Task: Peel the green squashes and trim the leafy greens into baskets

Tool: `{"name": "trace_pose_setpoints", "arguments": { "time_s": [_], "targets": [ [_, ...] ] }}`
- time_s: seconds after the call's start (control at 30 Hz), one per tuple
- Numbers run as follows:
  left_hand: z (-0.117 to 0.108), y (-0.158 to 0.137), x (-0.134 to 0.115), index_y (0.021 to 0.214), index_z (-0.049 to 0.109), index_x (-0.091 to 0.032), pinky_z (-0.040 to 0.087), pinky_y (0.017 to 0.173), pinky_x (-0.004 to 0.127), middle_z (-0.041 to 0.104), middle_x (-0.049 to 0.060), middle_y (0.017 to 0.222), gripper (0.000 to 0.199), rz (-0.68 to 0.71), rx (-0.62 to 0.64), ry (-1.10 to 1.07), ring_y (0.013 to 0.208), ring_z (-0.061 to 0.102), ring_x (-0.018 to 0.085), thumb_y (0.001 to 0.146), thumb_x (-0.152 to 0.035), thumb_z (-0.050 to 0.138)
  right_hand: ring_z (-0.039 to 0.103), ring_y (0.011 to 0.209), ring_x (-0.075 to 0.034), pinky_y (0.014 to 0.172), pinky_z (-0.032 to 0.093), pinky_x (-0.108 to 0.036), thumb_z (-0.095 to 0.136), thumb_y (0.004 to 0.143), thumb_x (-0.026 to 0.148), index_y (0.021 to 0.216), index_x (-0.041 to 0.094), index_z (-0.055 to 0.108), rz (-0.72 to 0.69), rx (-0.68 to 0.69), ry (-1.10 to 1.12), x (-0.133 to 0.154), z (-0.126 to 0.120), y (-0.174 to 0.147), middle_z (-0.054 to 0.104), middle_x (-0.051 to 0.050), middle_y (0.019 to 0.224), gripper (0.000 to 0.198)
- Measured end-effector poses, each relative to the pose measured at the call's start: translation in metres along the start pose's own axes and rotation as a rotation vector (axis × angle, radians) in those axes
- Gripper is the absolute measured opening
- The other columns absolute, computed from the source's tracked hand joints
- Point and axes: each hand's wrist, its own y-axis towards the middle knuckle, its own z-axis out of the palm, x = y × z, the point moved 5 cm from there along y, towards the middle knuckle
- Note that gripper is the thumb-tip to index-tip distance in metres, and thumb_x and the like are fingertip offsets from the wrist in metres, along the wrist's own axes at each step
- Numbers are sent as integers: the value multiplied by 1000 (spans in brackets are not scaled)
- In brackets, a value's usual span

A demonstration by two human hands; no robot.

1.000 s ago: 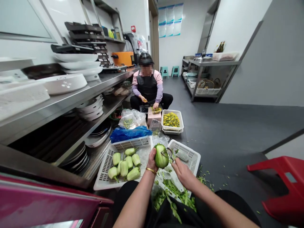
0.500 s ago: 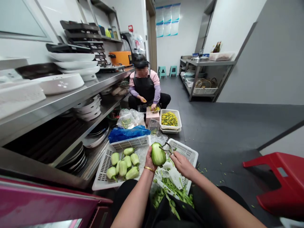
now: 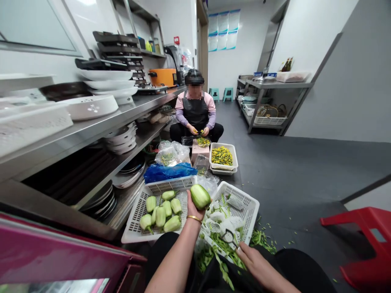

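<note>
My left hand (image 3: pixel 195 206) is wrapped around a partly peeled green eggplant (image 3: pixel 200 196), held up between two white baskets. Below it and to the right, my right hand (image 3: pixel 249 254) grips the handle of a dark-headed peeler (image 3: pixel 228 237), apart from the eggplant. Several pale peeled eggplants (image 3: pixel 166 209) lie in the left white basket (image 3: pixel 130 224). Green peelings (image 3: pixel 224 248) and white foam nets (image 3: pixel 230 224) fill much of the right white basket (image 3: pixel 252 203), and some peelings lie over its near edge.
A co-worker (image 3: pixel 195 108) squats ahead, both hands over yellow-flowered greens. A tub of yellow flowers (image 3: pixel 222 156) stands nearby, with a blue plastic bag (image 3: pixel 169 173) behind the left basket. Steel shelving (image 3: pixel 122 118) with dishes runs along the left. A red stool (image 3: pixel 366 240) is at right.
My right hand with the peeler has moved down and away from the eggplant. The eggplant has tilted in my left hand. The co-worker's hands have come together, and the view has shifted slightly.
</note>
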Motion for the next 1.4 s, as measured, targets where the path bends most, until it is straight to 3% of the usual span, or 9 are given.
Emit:
{"name": "trace_pose_setpoints", "arguments": {
  "time_s": [0.07, 0.23, 0.53, 0.7, 0.8, 0.97, 1.1, 1.27, 1.4],
  "targets": [
    [-3, -2, 11, 93, 59, -15, 53, 69, 44, 65, 6, 69, 44, -116, -3, 75, 67, 65, 23, 78, -56, 52, 56, 71, -19, 68, 45, -30, 27, 87, 51, 73, 21, 45, 14, -7, -2, 9, -15, 10, 59, -4, 73, 37],
    [2, -6, 24, 96, 59, -6, 53, 62, 42, 66, 18, 81, 61, -233, 313, 217, 73, 66, 29, 74, -62, 53, 52, 71, -18, 68, 41, -32, 23, 85, 54, 71, 21, 39, 17, 4, -7, 32, -44, 26, 53, -2, 72, 39],
    [16, -8, 8, 102, 64, -14, 48, 69, 28, 68, 8, 92, 48, 252, 446, 391, 79, 63, 21, 61, -38, 75, 51, 69, -20, 65, 37, -33, 22, 87, 42, 72, 23, 32, 6, -169, -107, 92, -69, 81, 49, -1, 68, 26],
    [16, -4, -7, 97, 65, -15, 47, 72, 28, 68, 7, 90, 45, 319, 351, 340, 83, 63, 23, 59, -37, 76, 57, 73, -20, 69, 42, -32, 24, 89, 44, 80, 23, 39, 19, -29, -67, 48, -16, 32, 59, -5, 76, 27],
    [10, 2, -5, 95, 63, -15, 50, 72, 34, 68, 7, 84, 46, 196, 269, 241, 82, 64, 25, 62, -44, 73, 60, 77, -20, 71, 44, -31, 27, 88, 45, 78, 22, 45, 51, 157, -22, 15, 7, -4, 64, -8, 82, 30],
    [4, 5, 14, 95, 61, -12, 52, 68, 39, 67, 10, 78, 50, -44, 214, 174, 72, 65, 25, 66, -53, 65, 56, 72, -20, 69, 41, -33, 24, 88, 47, 75, 22, 40, 22, 31, -71, 43, -36, 20, 58, -5, 74, 32],
    [7, 1, 20, 93, 62, -13, 51, 70, 33, 67, 7, 79, 41, 25, 262, 226, 71, 64, 21, 68, -45, 68, 53, 70, -21, 66, 38, -32, 23, 89, 42, 74, 23, 33, -1, -87, -162, 94, -69, 69, 52, -3, 70, 26],
    [11, -1, 5, 91, 63, -15, 50, 67, 26, 67, 4, 83, 37, 295, 280, 261, 72, 63, 17, 64, -39, 73, 55, 71, -21, 64, 38, -31, 21, 90, 40, 82, 23, 34, 16, -101, -130, 78, -26, 56, 54, -4, 72, 23],
    [4, 7, 0, 94, 62, -15, 52, 66, 32, 67, 6, 82, 42, 155, 126, 153, 70, 64, 20, 67, -47, 68, 57, 72, -21, 66, 40, -31, 21, 89, 44, 82, 22, 38, 44, 44, -63, 24, 21, 12, 58, -6, 74, 28]
  ]
}}
